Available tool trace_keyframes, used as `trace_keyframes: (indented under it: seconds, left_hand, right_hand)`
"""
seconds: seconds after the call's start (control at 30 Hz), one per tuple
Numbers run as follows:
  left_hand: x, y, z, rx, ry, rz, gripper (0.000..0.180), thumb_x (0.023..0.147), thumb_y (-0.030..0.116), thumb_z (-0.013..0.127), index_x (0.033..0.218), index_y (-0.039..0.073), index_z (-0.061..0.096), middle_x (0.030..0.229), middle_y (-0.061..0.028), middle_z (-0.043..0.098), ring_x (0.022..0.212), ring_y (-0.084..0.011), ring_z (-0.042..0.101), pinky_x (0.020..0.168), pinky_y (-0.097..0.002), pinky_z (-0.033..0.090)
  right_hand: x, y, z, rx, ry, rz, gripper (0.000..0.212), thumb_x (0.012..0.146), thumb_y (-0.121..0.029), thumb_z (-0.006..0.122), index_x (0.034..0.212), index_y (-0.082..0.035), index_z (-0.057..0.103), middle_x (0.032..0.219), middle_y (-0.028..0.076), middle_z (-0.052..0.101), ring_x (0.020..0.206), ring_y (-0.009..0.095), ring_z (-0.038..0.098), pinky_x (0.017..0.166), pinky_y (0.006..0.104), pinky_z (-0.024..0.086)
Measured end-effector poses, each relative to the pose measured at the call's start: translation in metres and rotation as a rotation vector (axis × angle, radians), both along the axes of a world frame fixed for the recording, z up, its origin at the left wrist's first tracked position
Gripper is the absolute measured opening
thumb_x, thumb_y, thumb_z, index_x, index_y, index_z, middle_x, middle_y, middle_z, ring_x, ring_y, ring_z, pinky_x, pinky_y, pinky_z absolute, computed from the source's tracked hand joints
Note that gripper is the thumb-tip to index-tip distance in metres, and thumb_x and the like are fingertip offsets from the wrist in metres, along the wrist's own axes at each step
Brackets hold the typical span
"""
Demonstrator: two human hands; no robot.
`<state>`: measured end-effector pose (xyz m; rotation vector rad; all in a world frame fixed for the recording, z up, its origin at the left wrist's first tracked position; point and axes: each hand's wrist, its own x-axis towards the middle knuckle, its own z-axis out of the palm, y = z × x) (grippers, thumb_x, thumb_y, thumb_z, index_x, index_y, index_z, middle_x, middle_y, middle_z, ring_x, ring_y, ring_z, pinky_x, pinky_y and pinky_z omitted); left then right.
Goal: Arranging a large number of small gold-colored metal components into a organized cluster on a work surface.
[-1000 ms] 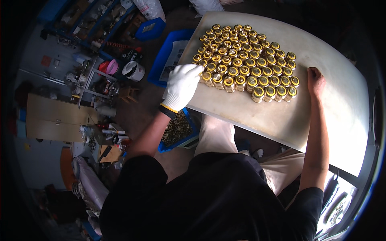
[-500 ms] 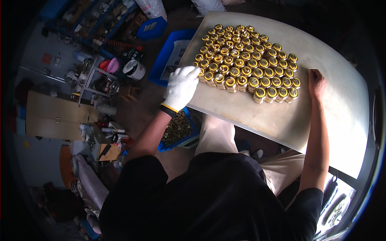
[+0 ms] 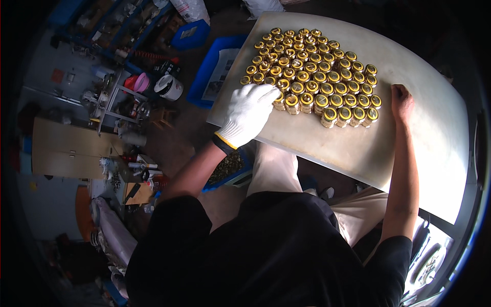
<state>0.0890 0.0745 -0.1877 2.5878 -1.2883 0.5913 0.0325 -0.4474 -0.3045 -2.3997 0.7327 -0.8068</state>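
A workshop: cluttered parts shelves (image 3: 110, 97), blue bins (image 3: 217, 69), a workbench (image 3: 409, 153).

Left hand (image 3: 249, 113): white knit work glove, dark cuff band with thin yellow edge at wrist. Right hand (image 3: 402, 102): bare, ungloved. Both forearms bare below short sleeves. Black short-sleeved top across shoulders and torso, loose fit, plain, no visible print. Light beige trousers over both legs. Dark shoe barely visible between knees, details unclear.
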Motion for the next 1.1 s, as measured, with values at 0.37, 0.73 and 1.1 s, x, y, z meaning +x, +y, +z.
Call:
trace_keyframes:
  seconds: [0.37, 0.73, 1.1]
  left_hand:
    - [-0.006, -0.006, -0.007, 0.060, 0.004, 0.045, 0.039, 0.093, 0.019, 0.071, 0.131, 0.016, 0.075, 0.131, -0.0035, 0.070, 0.124, -0.0282, 0.062, 0.102, -0.0461, 0.050]
    - [0.041, -0.019, 0.012, 0.042, 0.078, -0.041, 0.029, 0.098, 0.019, 0.067, 0.124, 0.019, 0.080, 0.120, -0.0036, 0.072, 0.115, -0.0291, 0.064, 0.099, -0.0454, 0.050]
    - [0.074, -0.034, 0.016, 0.060, 0.198, -0.118, 0.019, 0.099, 0.029, 0.070, 0.110, 0.018, 0.081, 0.110, -0.0037, 0.072, 0.110, -0.0291, 0.063, 0.098, -0.0455, 0.048]
  right_hand:
    - [0.002, -0.006, -0.006, -0.019, -0.009, 0.008, 0.032, 0.102, -0.039, 0.069, 0.114, -0.012, 0.081, 0.107, 0.016, 0.081, 0.101, 0.033, 0.078, 0.091, 0.0419, 0.058]
    - [0.004, -0.005, -0.007, -0.019, -0.018, -0.020, 0.032, 0.101, -0.040, 0.070, 0.113, -0.013, 0.082, 0.105, 0.016, 0.081, 0.099, 0.033, 0.078, 0.090, 0.0421, 0.058]
    - [-0.001, 0.002, 0.000, -0.005, -0.044, 0.011, 0.028, 0.101, -0.035, 0.070, 0.109, -0.011, 0.081, 0.102, 0.016, 0.079, 0.097, 0.033, 0.077, 0.089, 0.0420, 0.058]
